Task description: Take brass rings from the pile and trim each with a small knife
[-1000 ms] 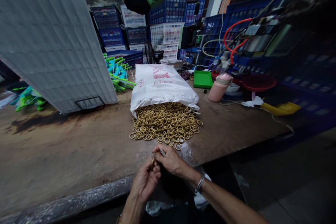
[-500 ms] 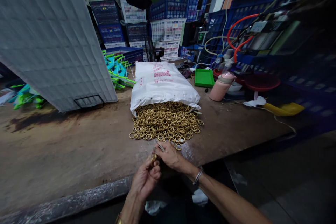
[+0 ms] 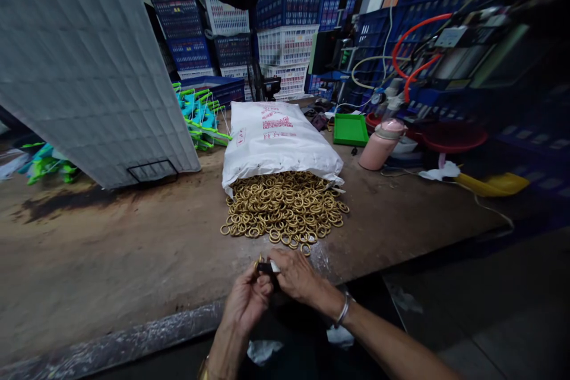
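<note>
Ring (image 3: 257, 262) sits pinched at left hand (image 3: 249, 298), fingers closed on it. Right hand (image 3: 296, 276), at left's 2 o'clock, is clamped on black-and-white tool (image 3: 267, 268); black end by left fingertips, contact with ring unclear. Ring pile (image 3: 287, 208) lies at hands' 12 o'clock on table (image 3: 133, 255), by mouth of white sack (image 3: 280, 148). Green tray (image 3: 350, 129) at hands' 1 o'clock; pink bottle (image 3: 378, 149) at tray's 4 o'clock.
</note>
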Action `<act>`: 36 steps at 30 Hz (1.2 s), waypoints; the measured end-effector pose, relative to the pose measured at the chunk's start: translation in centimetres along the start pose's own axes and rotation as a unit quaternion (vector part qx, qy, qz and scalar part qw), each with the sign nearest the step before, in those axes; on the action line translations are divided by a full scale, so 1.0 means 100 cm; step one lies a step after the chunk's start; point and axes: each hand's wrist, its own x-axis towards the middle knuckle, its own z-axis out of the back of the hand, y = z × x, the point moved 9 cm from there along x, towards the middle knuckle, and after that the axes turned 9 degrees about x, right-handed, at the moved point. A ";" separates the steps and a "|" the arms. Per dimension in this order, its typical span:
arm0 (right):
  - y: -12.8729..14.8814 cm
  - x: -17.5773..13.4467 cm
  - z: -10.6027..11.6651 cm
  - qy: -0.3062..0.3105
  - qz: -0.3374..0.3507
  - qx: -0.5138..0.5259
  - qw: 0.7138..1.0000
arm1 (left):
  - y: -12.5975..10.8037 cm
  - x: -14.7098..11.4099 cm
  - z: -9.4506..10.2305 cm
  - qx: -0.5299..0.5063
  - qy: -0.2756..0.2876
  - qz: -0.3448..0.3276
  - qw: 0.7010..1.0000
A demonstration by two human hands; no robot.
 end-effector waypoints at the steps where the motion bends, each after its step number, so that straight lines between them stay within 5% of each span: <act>1: 0.000 0.000 -0.002 0.008 0.000 -0.007 1.000 | 0.000 0.000 -0.001 -0.001 0.001 0.000 1.000; 11: -0.030 0.009 -0.005 -0.016 -0.109 -0.071 0.991 | 0.001 -0.006 -0.005 -0.017 0.019 -0.003 1.000; 21: -0.040 0.025 0.018 -0.102 -0.113 -0.093 0.984 | -0.001 -0.009 0.001 0.054 0.088 -0.055 0.993; 28: -0.039 0.034 0.011 -0.105 -0.118 -0.141 0.977 | -0.012 -0.005 0.012 0.085 0.031 -0.057 0.994; 36: -0.039 0.030 0.011 -0.107 -0.115 -0.132 0.979 | -0.013 -0.001 0.008 0.092 0.032 -0.070 0.993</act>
